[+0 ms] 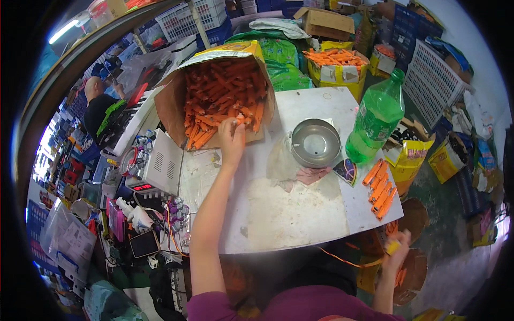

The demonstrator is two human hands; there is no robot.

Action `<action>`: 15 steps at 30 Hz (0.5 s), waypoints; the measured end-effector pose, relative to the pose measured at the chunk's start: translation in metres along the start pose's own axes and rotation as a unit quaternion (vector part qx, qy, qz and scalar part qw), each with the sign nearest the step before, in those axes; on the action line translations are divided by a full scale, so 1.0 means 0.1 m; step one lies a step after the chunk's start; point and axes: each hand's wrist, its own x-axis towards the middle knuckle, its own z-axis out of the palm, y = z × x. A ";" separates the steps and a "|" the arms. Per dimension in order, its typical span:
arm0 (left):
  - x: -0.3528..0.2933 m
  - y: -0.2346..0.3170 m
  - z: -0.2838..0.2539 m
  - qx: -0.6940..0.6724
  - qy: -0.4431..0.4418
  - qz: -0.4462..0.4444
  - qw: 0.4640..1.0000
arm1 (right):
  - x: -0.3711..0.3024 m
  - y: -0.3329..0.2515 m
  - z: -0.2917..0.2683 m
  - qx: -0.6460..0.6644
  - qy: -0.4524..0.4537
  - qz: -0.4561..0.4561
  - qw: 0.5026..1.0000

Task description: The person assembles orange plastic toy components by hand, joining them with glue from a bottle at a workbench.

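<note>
1. Just off the surface's near right corner, the right hand (395, 255) had its fingers curled closed around a yellow block (393, 247), with a thin cable (342, 260) trailing left.
2. Orange sticks (380, 190) lay in a row along the table's (300, 214) right edge, by that corner.
3. A metal bowl (316, 143) stood right of the middle.
4. Near the far left corner, the left hand's (232, 140) fingers were nearly together at orange pieces (225, 88); a firm grip couldn't be told.
5. Those pieces filled an open paper bag (170, 107).
6. A green bottle (376, 119) stood by the right edge.
</note>
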 end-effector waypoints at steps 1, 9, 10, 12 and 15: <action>-0.13 0.17 0.01 -0.270 0.005 -0.228 0.936 | -0.05 0.08 0.24 -0.054 -0.128 -0.013 0.990; -0.97 1.11 -0.08 -0.643 -0.130 -0.279 0.701 | -0.69 0.26 1.85 -0.303 -0.452 -0.385 0.745; -1.02 1.15 -0.10 -0.650 -0.134 -0.279 0.694 | -0.74 0.29 1.90 -0.301 -0.446 -0.428 0.726; -1.10 1.16 -0.11 -0.650 -0.130 -0.270 0.698 | -0.82 0.32 1.93 -0.298 -0.435 -0.445 0.724; -1.15 1.17 -0.12 -0.647 -0.120 -0.264 0.706 | -0.84 0.36 1.93 -0.302 -0.414 -0.472 0.717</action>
